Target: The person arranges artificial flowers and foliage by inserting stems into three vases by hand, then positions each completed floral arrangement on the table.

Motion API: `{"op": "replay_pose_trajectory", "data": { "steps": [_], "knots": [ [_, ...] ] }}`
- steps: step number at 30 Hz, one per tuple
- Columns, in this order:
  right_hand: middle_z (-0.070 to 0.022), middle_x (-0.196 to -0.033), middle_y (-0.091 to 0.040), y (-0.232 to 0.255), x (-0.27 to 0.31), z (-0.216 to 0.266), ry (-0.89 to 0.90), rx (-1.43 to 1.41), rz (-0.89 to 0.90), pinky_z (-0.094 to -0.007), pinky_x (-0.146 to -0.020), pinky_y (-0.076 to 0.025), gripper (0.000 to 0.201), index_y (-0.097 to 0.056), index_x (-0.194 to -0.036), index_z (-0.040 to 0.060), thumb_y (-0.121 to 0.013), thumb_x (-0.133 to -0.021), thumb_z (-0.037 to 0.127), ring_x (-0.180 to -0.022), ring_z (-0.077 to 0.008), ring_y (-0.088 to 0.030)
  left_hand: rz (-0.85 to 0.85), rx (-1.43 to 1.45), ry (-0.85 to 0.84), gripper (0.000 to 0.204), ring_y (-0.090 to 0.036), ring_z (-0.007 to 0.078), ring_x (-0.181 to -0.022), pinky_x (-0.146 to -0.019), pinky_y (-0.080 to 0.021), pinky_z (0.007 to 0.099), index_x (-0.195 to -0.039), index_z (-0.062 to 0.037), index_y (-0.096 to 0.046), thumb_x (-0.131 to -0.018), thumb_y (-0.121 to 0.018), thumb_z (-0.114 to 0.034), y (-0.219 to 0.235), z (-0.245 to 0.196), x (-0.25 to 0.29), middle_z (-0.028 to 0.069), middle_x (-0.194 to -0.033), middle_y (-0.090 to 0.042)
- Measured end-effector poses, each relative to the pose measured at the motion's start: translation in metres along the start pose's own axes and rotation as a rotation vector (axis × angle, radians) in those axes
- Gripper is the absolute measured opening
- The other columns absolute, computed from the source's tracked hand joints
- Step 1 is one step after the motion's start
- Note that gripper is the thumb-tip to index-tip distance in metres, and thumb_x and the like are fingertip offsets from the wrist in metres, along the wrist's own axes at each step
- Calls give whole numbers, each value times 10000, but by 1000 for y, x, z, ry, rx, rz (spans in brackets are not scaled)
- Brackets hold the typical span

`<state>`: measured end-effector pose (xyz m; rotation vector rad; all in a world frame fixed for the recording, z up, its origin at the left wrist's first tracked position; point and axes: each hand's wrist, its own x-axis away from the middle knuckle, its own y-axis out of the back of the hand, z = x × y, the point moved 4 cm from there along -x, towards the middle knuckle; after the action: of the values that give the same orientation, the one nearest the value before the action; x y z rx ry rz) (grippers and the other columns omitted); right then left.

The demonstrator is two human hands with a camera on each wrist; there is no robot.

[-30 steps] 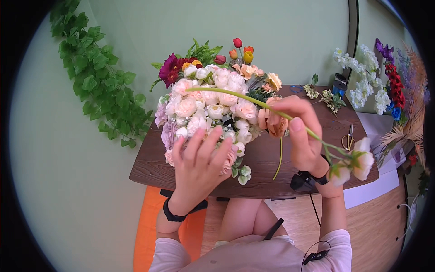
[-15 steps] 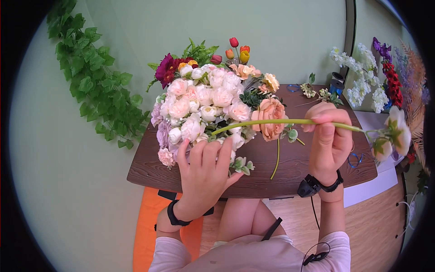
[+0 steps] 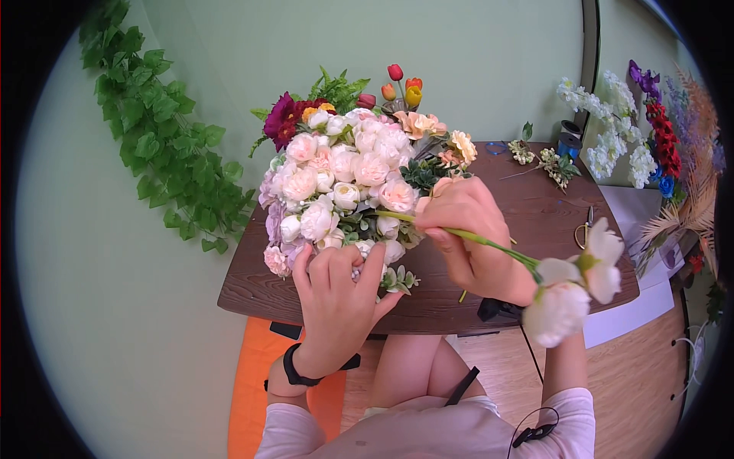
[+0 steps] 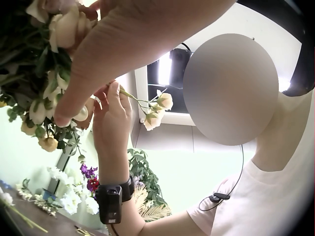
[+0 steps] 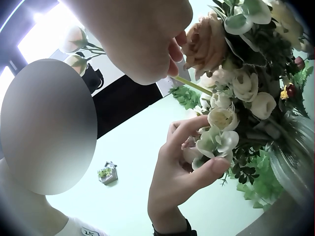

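A dense bouquet (image 3: 336, 183) of pale pink and white artificial flowers stands on the dark wooden table. My left hand (image 3: 340, 287) holds its near side, fingers curled among the blooms. In the right wrist view, the thumb and fingers of the left hand (image 5: 172, 172) go round white blooms and pale green leaves (image 5: 219, 142). My right hand (image 3: 474, 245) pinches the green stem (image 3: 501, 249) of a white artificial flower spray (image 3: 562, 306). Its blooms hang out to the right, and the stem's far end points into the bouquet's right side, its tip hidden among the flowers.
Scissors (image 3: 582, 229) and small cream flower sprigs (image 3: 560, 167) lie on the table's right side, near a blue spool (image 3: 569, 145). Tulips (image 3: 413, 93) show behind the bouquet. More artificial flowers (image 3: 612, 130) stand at the right; ivy (image 3: 157, 138) hangs on the left wall.
My right hand first drew the white flower spray back to the right, then brought it left to the bouquet, stem end first. My left hand stays at the bouquet's near side, its fingers more curled.
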<state>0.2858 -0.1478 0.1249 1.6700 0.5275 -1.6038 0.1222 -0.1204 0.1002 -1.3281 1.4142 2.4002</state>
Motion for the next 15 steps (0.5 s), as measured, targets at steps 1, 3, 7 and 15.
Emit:
{"op": "replay_pose_trajectory", "data": {
  "steps": [1,3,7,15],
  "knots": [
    [-34,-735,-579,-5,1,-2,-44,29,17,-342,-651,-406,199,-594,-842,88,-663,-673,10,-700,-240,-511,-6,9,2,565,-416,236,-909,-933,-305,515,-1041,-105,-590,-556,-780,-324,0,0,1,53,-900,-381],
    [-39,-791,-581,-9,1,-5,-97,62,163,-332,-709,-412,133,-597,-862,63,-610,-755,-15,-761,-241,-507,2,-4,-9,589,-413,237,-920,-919,-315,505,-1059,-109,-575,-556,-774,-342,0,2,2,55,-919,-394],
    [-55,-801,-578,-28,1,-22,-130,165,380,-335,-717,-412,124,-602,-868,67,-620,-750,32,-786,-254,-514,-35,17,-37,596,-407,241,-934,-903,-326,496,-1073,-112,-564,-566,-765,-353,-3,5,6,58,-942,-405],
    [-80,-1089,-508,-37,-3,-23,-215,180,430,-390,-743,-327,370,-619,-974,122,-680,-610,149,-902,-295,-379,-55,42,-25,551,-395,241,-958,-906,-321,499,-1057,-122,-583,-588,-758,-352,-2,6,9,60,-970,-408]
  ]
}}
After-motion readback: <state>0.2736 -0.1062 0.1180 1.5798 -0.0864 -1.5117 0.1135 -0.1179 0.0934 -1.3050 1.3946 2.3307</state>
